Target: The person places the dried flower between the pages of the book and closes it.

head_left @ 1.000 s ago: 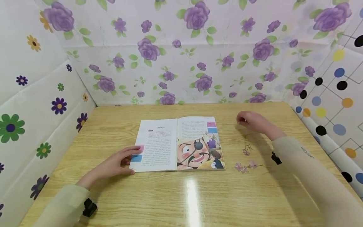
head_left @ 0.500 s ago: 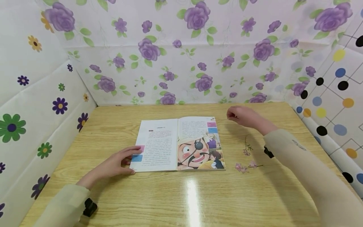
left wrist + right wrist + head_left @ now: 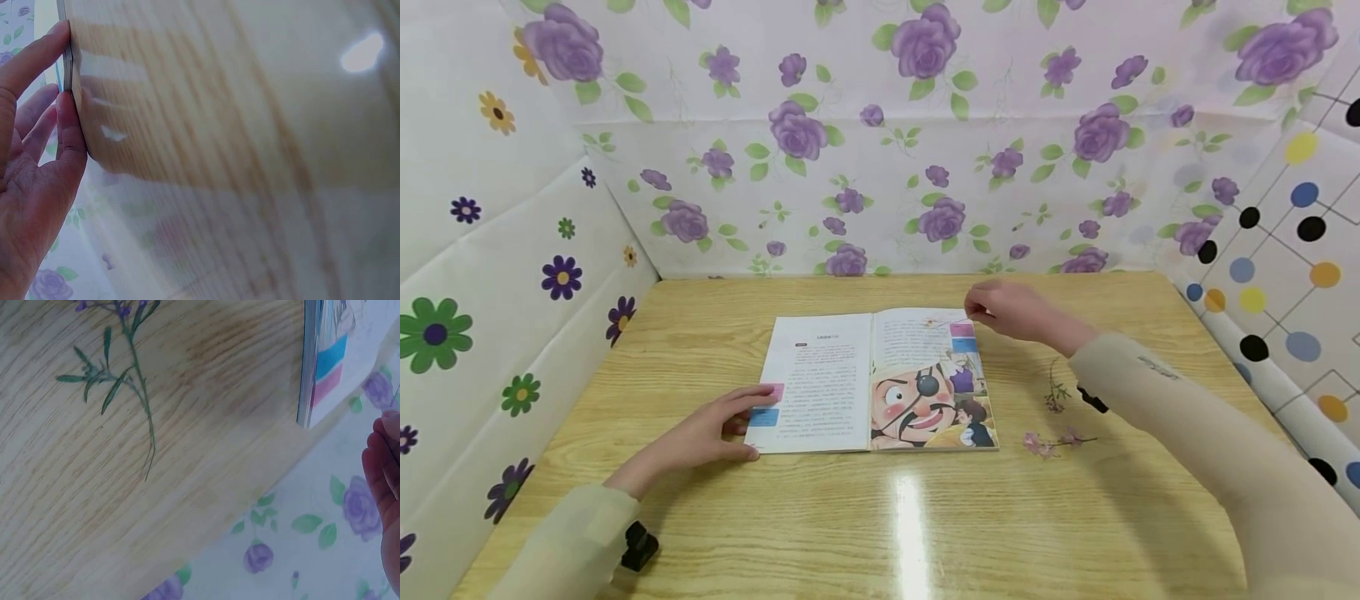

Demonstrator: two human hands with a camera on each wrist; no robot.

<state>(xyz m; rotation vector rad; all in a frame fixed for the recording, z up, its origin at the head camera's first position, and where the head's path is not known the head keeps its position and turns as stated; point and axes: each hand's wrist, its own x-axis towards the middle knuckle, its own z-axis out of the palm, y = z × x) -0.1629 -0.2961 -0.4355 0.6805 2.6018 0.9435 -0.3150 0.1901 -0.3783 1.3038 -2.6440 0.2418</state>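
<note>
An open illustrated book (image 3: 827, 383) lies on the wooden table, text on the left page and a cartoon pirate on the right. My left hand (image 3: 711, 429) rests at its left edge, fingertips on the page and thumb by the lower corner; the left wrist view shows the fingers (image 3: 37, 59) along the book's edge. Above the right page's upper corner, my right hand (image 3: 1011, 312) pinches the thin stem of a small dried flower sprig (image 3: 930, 322), whose orange bloom overlaps the printed text. In the right wrist view the right hand (image 3: 387, 469) shows only partly, at the frame's edge.
Right of the book lie a purple-flowered sprig with green leaves (image 3: 1057, 393) and a pink flower sprig (image 3: 1041, 444). Wood-grain tabletop (image 3: 790, 525) extends around them. Floral sheeting (image 3: 850, 150) covers the back wall, and patterned sheets hang at both sides.
My right hand has moved left from beside the book to over its upper right corner, bringing the flower sprig above the right page. The left hand stays in place.
</note>
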